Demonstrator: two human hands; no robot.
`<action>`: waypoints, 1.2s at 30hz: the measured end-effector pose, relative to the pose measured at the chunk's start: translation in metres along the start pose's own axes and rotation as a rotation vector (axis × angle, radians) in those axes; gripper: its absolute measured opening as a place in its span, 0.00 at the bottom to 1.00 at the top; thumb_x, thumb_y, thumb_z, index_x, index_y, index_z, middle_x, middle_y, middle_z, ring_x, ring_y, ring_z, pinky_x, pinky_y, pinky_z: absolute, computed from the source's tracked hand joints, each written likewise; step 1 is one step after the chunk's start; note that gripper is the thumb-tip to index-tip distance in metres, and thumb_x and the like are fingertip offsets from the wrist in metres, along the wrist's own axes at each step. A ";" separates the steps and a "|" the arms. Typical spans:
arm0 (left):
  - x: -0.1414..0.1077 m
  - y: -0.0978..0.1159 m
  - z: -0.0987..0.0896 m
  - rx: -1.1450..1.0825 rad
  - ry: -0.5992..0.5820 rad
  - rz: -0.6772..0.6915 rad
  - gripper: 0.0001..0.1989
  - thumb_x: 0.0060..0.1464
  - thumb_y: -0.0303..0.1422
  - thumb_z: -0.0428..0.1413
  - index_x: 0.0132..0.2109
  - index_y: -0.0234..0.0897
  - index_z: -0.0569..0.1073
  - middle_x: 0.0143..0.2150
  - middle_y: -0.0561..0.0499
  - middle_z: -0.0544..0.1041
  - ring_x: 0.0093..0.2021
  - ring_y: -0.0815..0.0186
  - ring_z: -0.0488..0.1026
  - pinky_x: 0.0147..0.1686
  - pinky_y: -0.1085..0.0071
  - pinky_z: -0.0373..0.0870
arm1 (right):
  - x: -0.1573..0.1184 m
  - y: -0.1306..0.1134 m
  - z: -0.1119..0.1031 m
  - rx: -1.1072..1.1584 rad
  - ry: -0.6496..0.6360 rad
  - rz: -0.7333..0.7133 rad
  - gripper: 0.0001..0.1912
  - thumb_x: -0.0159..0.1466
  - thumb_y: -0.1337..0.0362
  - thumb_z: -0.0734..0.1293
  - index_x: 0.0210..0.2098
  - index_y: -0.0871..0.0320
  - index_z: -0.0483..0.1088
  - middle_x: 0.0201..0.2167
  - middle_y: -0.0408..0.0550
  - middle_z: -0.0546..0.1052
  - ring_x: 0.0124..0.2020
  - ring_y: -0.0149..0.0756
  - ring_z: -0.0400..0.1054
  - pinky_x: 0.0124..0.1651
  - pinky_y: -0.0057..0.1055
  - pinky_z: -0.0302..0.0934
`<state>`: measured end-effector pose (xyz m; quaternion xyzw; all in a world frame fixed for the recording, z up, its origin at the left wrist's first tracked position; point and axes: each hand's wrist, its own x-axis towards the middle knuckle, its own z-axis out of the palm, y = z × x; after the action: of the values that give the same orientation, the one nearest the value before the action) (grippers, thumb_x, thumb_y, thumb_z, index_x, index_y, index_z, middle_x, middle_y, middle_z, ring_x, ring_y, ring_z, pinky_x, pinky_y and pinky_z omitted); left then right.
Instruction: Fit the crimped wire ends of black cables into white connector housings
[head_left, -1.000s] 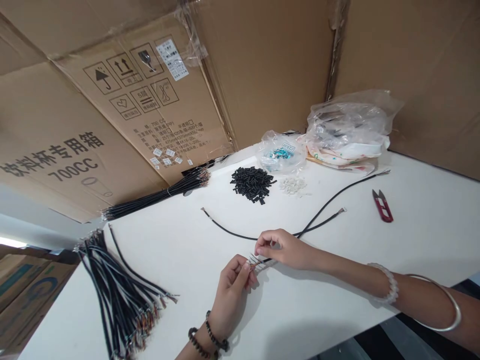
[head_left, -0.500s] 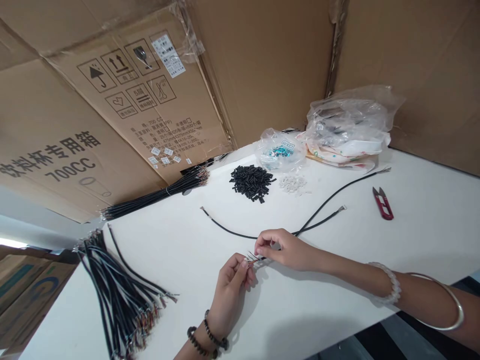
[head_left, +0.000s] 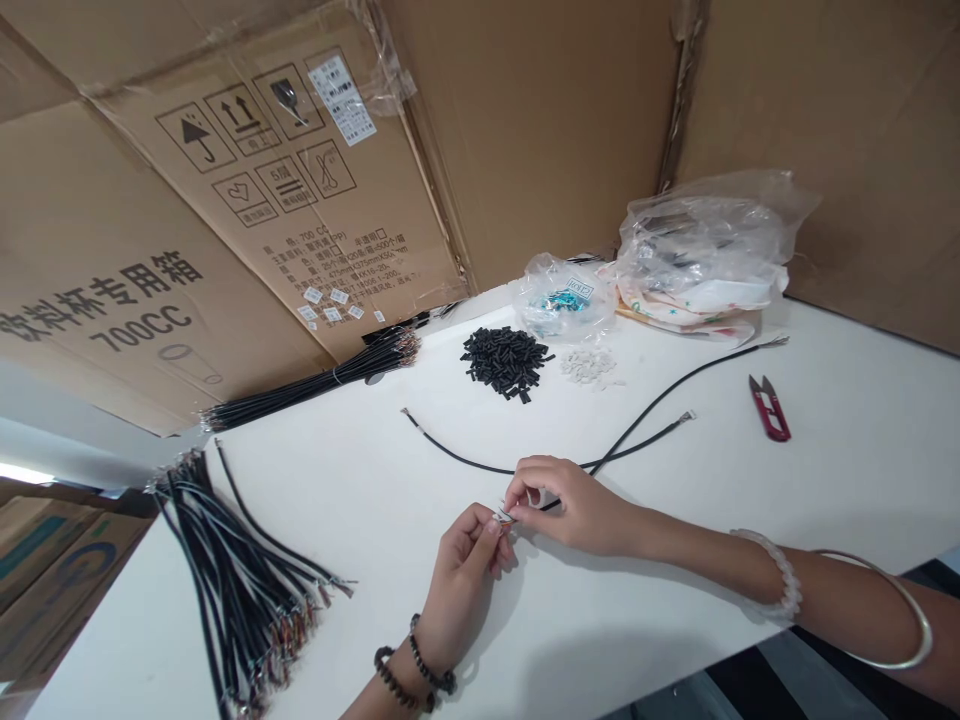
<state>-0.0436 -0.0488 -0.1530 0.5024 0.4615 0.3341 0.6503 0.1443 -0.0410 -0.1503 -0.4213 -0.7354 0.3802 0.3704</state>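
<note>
My left hand (head_left: pixel 461 575) and my right hand (head_left: pixel 570 505) meet above the white table (head_left: pixel 825 480). Their fingertips pinch a small metal-and-white connector (head_left: pixel 504 516) at the end of a black cable (head_left: pixel 551 506). The left hand has the connector, and the right hand grips the cable just behind it. Fine detail at the fingertips is partly hidden. Two more black cables (head_left: pixel 480 466) lie just beyond my right hand, crossing each other.
Two bundles of black cables (head_left: pixel 225 570) lie at the table's left. Farther back are black sleeves (head_left: pixel 506 365), white pieces (head_left: pixel 587 366), plastic bags (head_left: pixel 705 240) and red-handled thread snips (head_left: pixel 769 408). Cardboard sheets (head_left: pixel 277 200) stand behind the table.
My hands have drawn closer together, and the fanned wire tips are now gathered at the connector between my fingertips. The view has shifted slightly.
</note>
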 end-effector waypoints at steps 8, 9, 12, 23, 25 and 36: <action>-0.001 -0.001 -0.001 0.026 -0.006 0.015 0.24 0.51 0.54 0.61 0.30 0.37 0.69 0.23 0.55 0.67 0.25 0.70 0.59 0.28 0.71 0.55 | -0.002 0.004 0.003 -0.071 0.037 -0.117 0.05 0.65 0.68 0.66 0.35 0.58 0.74 0.33 0.47 0.74 0.36 0.35 0.66 0.45 0.37 0.56; 0.000 -0.001 -0.001 0.031 -0.009 0.017 0.23 0.52 0.54 0.61 0.30 0.37 0.69 0.23 0.55 0.68 0.25 0.69 0.59 0.29 0.71 0.56 | -0.001 0.004 0.003 -0.070 0.036 -0.109 0.05 0.65 0.68 0.66 0.35 0.58 0.74 0.33 0.47 0.74 0.35 0.35 0.66 0.45 0.37 0.56; 0.000 0.000 0.000 0.047 -0.014 0.022 0.22 0.53 0.53 0.60 0.30 0.37 0.69 0.23 0.54 0.68 0.25 0.69 0.59 0.29 0.71 0.56 | 0.000 0.001 0.004 -0.058 0.040 -0.050 0.04 0.65 0.66 0.68 0.34 0.59 0.74 0.32 0.46 0.73 0.36 0.34 0.66 0.45 0.36 0.59; -0.001 0.000 0.001 0.085 -0.027 0.019 0.22 0.53 0.52 0.60 0.28 0.37 0.69 0.23 0.53 0.69 0.25 0.68 0.59 0.29 0.70 0.56 | 0.008 0.000 0.000 0.021 -0.055 0.102 0.11 0.69 0.60 0.66 0.35 0.63 0.71 0.35 0.45 0.75 0.36 0.32 0.70 0.43 0.34 0.68; -0.001 0.001 0.001 0.084 -0.031 0.019 0.22 0.52 0.52 0.61 0.28 0.37 0.69 0.23 0.53 0.69 0.25 0.68 0.60 0.29 0.70 0.56 | 0.008 0.001 -0.001 0.019 -0.068 0.086 0.11 0.69 0.61 0.66 0.35 0.63 0.71 0.35 0.45 0.74 0.37 0.32 0.70 0.44 0.34 0.68; -0.002 0.002 0.002 0.069 -0.011 0.035 0.21 0.53 0.51 0.60 0.28 0.38 0.69 0.22 0.53 0.69 0.24 0.68 0.60 0.29 0.70 0.57 | 0.003 0.004 0.001 -0.057 -0.019 -0.017 0.07 0.68 0.63 0.66 0.37 0.61 0.73 0.33 0.45 0.74 0.35 0.32 0.68 0.40 0.31 0.64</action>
<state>-0.0423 -0.0511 -0.1508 0.5345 0.4601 0.3265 0.6292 0.1435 -0.0368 -0.1541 -0.4217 -0.7529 0.3602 0.3543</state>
